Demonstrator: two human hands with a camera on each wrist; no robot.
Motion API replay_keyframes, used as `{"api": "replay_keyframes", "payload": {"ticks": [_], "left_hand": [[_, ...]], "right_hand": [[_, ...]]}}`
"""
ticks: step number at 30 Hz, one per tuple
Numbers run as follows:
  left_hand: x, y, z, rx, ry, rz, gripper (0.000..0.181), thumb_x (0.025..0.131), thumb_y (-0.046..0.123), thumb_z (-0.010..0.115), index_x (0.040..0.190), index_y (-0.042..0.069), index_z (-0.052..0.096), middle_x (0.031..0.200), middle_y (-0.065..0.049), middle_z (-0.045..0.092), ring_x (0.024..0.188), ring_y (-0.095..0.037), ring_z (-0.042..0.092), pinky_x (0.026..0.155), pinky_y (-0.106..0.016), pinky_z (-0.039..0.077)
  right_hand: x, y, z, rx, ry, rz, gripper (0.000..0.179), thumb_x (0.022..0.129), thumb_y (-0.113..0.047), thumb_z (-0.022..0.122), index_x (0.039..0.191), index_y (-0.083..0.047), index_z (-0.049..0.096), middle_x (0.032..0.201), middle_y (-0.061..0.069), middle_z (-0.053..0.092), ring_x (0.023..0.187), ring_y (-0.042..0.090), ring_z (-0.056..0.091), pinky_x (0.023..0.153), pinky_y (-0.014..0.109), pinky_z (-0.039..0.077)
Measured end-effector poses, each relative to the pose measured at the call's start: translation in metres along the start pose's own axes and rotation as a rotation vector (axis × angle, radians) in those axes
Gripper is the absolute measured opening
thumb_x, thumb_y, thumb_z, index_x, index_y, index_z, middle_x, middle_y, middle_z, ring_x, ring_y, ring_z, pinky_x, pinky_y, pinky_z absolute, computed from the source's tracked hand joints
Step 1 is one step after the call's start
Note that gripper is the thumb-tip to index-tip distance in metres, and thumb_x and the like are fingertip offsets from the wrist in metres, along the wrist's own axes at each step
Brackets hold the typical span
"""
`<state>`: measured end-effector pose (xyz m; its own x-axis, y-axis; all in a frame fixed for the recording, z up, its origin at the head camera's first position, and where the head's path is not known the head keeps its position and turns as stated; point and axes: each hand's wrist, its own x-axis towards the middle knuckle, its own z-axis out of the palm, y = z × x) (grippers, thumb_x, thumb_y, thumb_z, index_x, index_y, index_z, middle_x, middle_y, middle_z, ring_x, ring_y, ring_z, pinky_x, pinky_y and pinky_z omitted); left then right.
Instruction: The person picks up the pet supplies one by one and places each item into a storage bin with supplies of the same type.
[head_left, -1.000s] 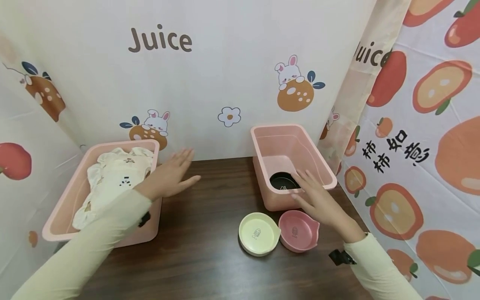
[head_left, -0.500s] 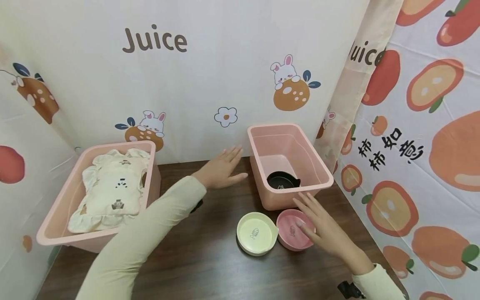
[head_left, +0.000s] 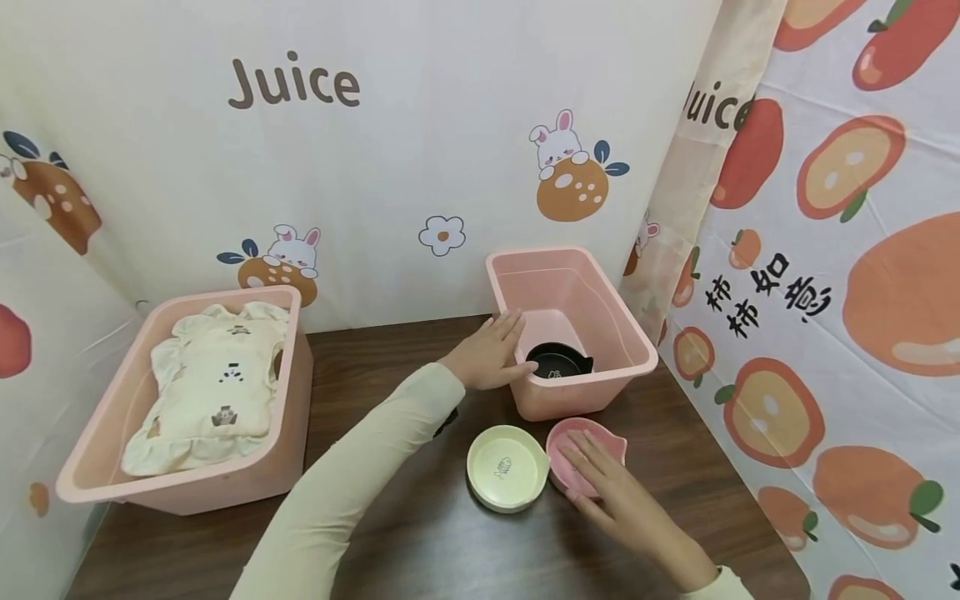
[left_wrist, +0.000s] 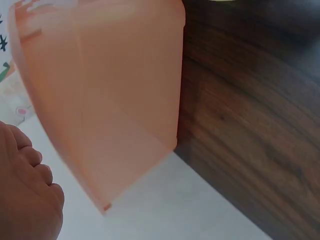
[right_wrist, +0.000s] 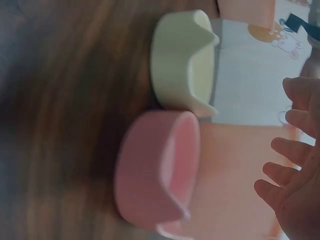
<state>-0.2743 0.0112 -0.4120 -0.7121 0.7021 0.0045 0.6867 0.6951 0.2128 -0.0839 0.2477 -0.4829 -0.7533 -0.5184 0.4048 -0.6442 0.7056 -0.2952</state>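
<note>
My left hand point(head_left: 487, 354) is at the left rim of the right-hand pink plastic bin point(head_left: 555, 403), fingers extended, thumb stretched over its near corner. Whether it touches the rim, I cannot tell. Inside that bin lies a black bowl point(head_left: 553, 358) with a small pointed lip. My right hand point(head_left: 615, 492) hovers over a pink bowl point(head_left: 558, 458) in front of the bin, covering part of it. In the right wrist view its fingers are spread, apart from the pink bowl point(right_wrist: 145, 170). A pale green bowl point(head_left: 507, 477) stands beside the pink one.
Another pink bin point(head_left: 288, 417) at the left holds a frilled cream cushion point(head_left: 240, 387) with small animal prints. Both bins and the bowls are on a dark wooden table point(head_left: 420, 550). Printed cloth walls point(head_left: 390, 200) enclose the back and sides.
My left hand has travelled right, from the left bin to the right bin's rim. My right hand has come down and left, from beside the right bin to over the pink bowl.
</note>
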Motion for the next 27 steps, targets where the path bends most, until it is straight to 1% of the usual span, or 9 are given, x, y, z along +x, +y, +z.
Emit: {"api": "replay_keyframes", "payload": {"ticks": [4,9,13,14,16,18,20,22,27], "left_hand": [[0.004,0.002,0.008,0.014,-0.01,-0.006,0.086,0.096,0.059,0.036,0.153,0.003,0.007,0.161,-0.013,0.008,0.148,-0.023,0.004,0.119,-0.039,0.01],[0.006,0.006,0.011,0.019,-0.028,-0.014,0.085,0.096,0.059,0.035,0.153,0.003,0.007,0.161,-0.012,0.006,0.148,-0.025,0.004,0.119,-0.039,0.01],[0.007,0.007,0.012,0.048,-0.031,-0.032,0.085,0.096,0.06,0.034,0.154,0.004,0.006,0.161,-0.01,0.005,0.148,-0.024,0.004,0.119,-0.038,0.009],[0.007,0.007,0.012,0.05,-0.032,-0.036,0.086,0.096,0.061,0.034,0.154,0.004,0.006,0.161,-0.01,0.006,0.149,-0.023,0.003,0.119,-0.037,0.008],[0.007,0.006,0.012,0.056,-0.031,-0.042,0.086,0.095,0.061,0.034,0.154,0.004,0.006,0.161,-0.011,0.006,0.149,-0.023,0.003,0.119,-0.037,0.009],[0.007,0.005,0.013,0.054,-0.029,-0.047,0.087,0.095,0.062,0.035,0.154,0.004,0.007,0.161,-0.01,0.007,0.148,-0.022,0.002,0.119,-0.037,0.009],[0.006,0.006,0.013,0.051,-0.025,-0.047,0.087,0.095,0.062,0.035,0.154,0.004,0.008,0.161,-0.01,0.007,0.148,-0.022,0.003,0.119,-0.038,0.01],[0.007,0.006,0.013,0.057,-0.019,-0.044,0.087,0.095,0.062,0.035,0.154,0.004,0.008,0.161,-0.01,0.007,0.148,-0.022,0.004,0.119,-0.038,0.01],[0.008,0.005,0.016,0.055,0.011,-0.024,0.087,0.095,0.062,0.036,0.153,0.003,0.01,0.161,-0.012,0.01,0.148,-0.024,0.007,0.119,-0.038,0.012]], "right_hand": [[-0.004,-0.002,0.015,0.001,-0.023,0.0,0.059,0.087,-0.023,0.07,0.14,-0.008,0.049,0.145,0.016,0.045,0.139,0.025,0.035,0.116,0.017,0.009],[-0.005,-0.004,0.028,-0.018,-0.025,-0.039,0.063,0.083,-0.021,0.073,0.14,-0.011,0.05,0.141,0.019,0.049,0.128,0.039,0.046,0.115,0.016,0.006],[-0.004,-0.006,0.035,0.0,-0.046,-0.046,0.059,0.086,-0.024,0.071,0.14,-0.012,0.05,0.143,0.017,0.048,0.127,0.041,0.046,0.115,0.015,0.002],[-0.003,-0.007,0.036,0.0,-0.054,-0.046,0.058,0.087,-0.025,0.07,0.14,-0.013,0.05,0.144,0.016,0.047,0.128,0.041,0.046,0.116,0.018,0.008],[-0.002,-0.008,0.039,0.001,-0.069,-0.05,0.058,0.087,-0.026,0.07,0.14,-0.013,0.05,0.145,0.014,0.046,0.129,0.039,0.046,0.115,0.029,0.023],[-0.002,-0.009,0.042,0.012,-0.087,-0.047,0.059,0.087,-0.025,0.07,0.141,-0.014,0.049,0.145,0.014,0.046,0.129,0.039,0.045,0.109,0.041,0.035],[-0.001,-0.01,0.044,0.012,-0.106,-0.048,0.06,0.088,-0.026,0.069,0.143,-0.017,0.047,0.145,0.013,0.046,0.13,0.038,0.044,0.099,0.052,0.042],[0.001,-0.011,0.046,0.021,-0.126,-0.04,0.06,0.088,-0.027,0.068,0.143,-0.018,0.046,0.145,0.013,0.046,0.131,0.038,0.043,0.099,0.054,0.041],[0.006,-0.013,0.052,0.032,-0.178,-0.038,0.063,0.086,-0.026,0.071,0.143,-0.019,0.046,0.144,0.011,0.048,0.134,0.039,0.04,0.103,0.059,0.033]]}}
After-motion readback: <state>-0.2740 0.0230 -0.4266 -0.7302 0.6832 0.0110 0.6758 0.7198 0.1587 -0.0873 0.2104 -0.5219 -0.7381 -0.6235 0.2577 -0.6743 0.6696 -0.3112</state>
